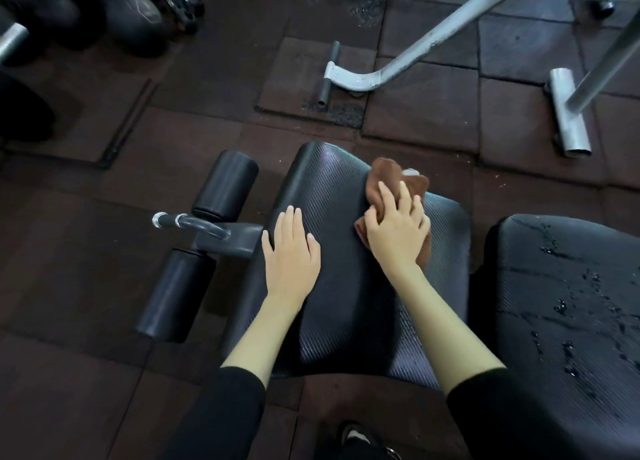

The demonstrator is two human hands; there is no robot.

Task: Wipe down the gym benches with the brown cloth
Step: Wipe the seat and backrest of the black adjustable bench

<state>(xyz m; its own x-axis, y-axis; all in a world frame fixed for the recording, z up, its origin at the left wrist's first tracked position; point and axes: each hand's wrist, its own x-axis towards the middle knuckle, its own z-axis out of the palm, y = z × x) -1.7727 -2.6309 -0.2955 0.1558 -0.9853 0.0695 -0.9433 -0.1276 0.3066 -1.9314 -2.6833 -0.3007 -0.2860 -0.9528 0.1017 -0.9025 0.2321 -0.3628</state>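
While the right hand (394, 231) pressed on the brown cloth (381, 179), the step in hand read as the wipe of the ribbed seat pad (346, 321), somewhere mid-stroke.

- Cloth: bunched, lying on the far right part of the seat pad, close to its far edge. Its near half was hidden under the right hand.
- Right hand: fingers spread a little and curled down over the bunch, thumb tucked into a fold. Gripping and pressing at once.
- Left hand (291, 251): flat on the left side of the same pad, fingers straight and near together, holding nothing. Judged to be a brace.
- Neighbouring pad (571, 373), just right of the seat pad: water beads (554, 251) and wet streaks over its surface. Judged not yet wiped.
- Left of the seat: two foam rollers (225, 185) and a short handle (187, 222), both apart from the hands.
- Beyond, on the rubber floor tiles (433, 113): grey frame (415, 54) of another bench.

Progress, as a judgement: early to middle. One pad under the cloth, one wet pad waiting.

Next move called for: drag the cloth across the ribs toward the near and left parts of the seat, with firm even pressure. The left hand would need to lift or shift clear. After that, the wet pad.
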